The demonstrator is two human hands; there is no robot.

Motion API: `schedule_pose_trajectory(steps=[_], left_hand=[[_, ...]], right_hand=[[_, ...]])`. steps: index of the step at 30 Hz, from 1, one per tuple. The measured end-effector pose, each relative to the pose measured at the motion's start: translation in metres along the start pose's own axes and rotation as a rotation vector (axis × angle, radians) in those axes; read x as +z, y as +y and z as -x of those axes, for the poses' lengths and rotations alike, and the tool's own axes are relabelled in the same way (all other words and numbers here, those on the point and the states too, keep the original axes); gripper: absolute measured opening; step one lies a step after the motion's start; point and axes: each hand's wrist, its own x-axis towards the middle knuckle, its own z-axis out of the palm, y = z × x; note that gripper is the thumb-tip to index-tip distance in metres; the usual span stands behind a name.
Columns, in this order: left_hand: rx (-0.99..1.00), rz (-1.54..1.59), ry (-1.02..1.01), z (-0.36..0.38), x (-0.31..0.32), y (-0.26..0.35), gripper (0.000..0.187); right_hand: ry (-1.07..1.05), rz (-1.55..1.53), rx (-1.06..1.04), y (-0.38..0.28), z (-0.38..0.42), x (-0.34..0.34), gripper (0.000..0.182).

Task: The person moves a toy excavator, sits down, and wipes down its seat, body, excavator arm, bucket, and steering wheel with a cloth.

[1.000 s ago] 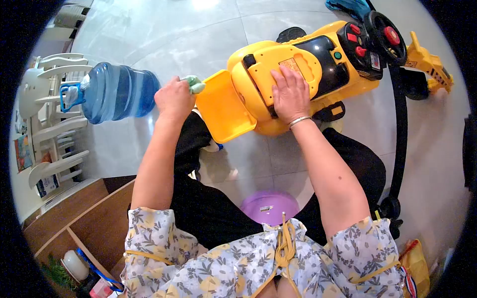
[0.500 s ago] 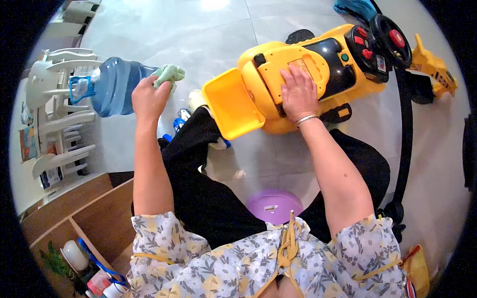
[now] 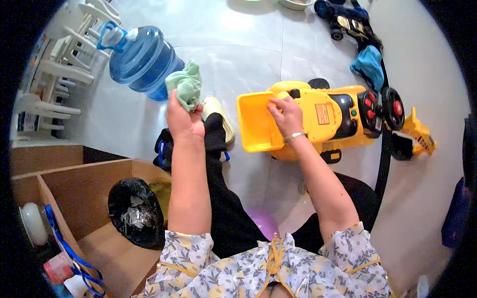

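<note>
My left hand (image 3: 185, 121) is closed around a crumpled light green cloth (image 3: 185, 84), which sticks up above the fingers. Just beyond the cloth lies a blue water jug (image 3: 144, 62) on its side, its handle end pointing away to the left. On the right is a yellow ride-on toy (image 3: 310, 129) with a black steering wheel and a yellow tray (image 3: 258, 131) at its near left end. My right hand (image 3: 288, 116) rests with bent fingers on the toy's edge, where the seat meets the tray.
White chairs (image 3: 64, 72) stand at the left. A wooden compartment box (image 3: 99, 198) holds a black plastic bag (image 3: 136, 211). Beyond the toy lie a blue cloth (image 3: 368, 67) and a dark toy vehicle (image 3: 350, 25). A purple stool (image 3: 263, 223) shows between my legs.
My right hand has slid from the flat of the seat to its edge by the tray, fingers now bent. My left hand has turned palm up with the cloth. The view has shifted.
</note>
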Motion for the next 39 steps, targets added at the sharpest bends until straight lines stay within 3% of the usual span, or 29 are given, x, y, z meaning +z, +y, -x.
schedule_pose_trajectory(steps=[1,4,8,15,18,19,21,23,25,27,29,32,33,35,36,39], left_hand=[[0.008,-0.008,-0.009,0.003,0.002,0.003,0.021],[0.001,0.063,0.026,-0.002,-0.002,0.005,0.016],[-0.015,0.134,0.063,-0.001,0.0,0.007,0.015],[-0.056,0.198,0.238,0.0,0.001,0.019,0.021],[-0.053,0.162,0.324,-0.002,-0.009,0.016,0.026],[-0.038,0.141,0.251,-0.007,-0.018,0.009,0.028],[-0.074,0.066,0.258,-0.012,-0.025,-0.003,0.031],[-0.038,-0.022,0.254,-0.015,-0.032,-0.015,0.029],[-0.024,-0.099,0.226,-0.02,-0.031,-0.027,0.027],[-0.025,-0.168,0.194,-0.026,-0.03,-0.039,0.025],[-0.04,-0.197,0.168,-0.032,-0.031,-0.049,0.023],[-0.076,-0.092,0.034,-0.016,-0.037,-0.029,0.022],[-0.079,-0.089,0.04,-0.016,-0.04,-0.026,0.022],[-0.102,-0.046,-0.045,-0.017,-0.04,-0.022,0.022],[-0.103,-0.109,-0.043,-0.013,-0.039,-0.015,0.022],[-0.111,-0.076,-0.054,-0.006,-0.036,-0.008,0.023]], right_hand=[[-0.013,0.014,-0.016,-0.006,-0.012,0.01,0.029],[-0.267,0.076,0.266,-0.031,-0.041,0.033,0.038],[-0.373,0.254,0.328,-0.042,-0.058,0.057,0.031],[-0.267,0.1,0.126,-0.093,-0.07,0.034,0.025],[-0.222,-0.069,-0.073,-0.16,-0.069,0.009,0.024],[-0.231,-0.109,-0.118,-0.191,-0.064,0.004,0.022],[-0.258,-0.097,-0.466,-0.255,-0.047,0.007,0.017],[-0.39,-0.453,-0.63,-0.335,0.007,0.045,0.014],[-0.411,-0.393,-0.856,-0.379,0.058,0.079,0.01],[-0.599,-0.549,-0.854,-0.401,0.107,0.119,0.004],[-0.715,-0.378,-1.007,-0.401,0.142,0.165,0.02],[-0.628,-0.306,-1.292,-0.383,0.169,0.192,0.049],[-0.635,-0.307,-1.291,-0.381,0.169,0.194,0.049],[-1.029,0.024,-0.915,-0.378,0.16,0.191,0.033],[-0.995,0.174,-0.848,-0.388,0.153,0.186,0.02],[-1.022,0.237,-0.738,-0.403,0.136,0.159,0.016]])
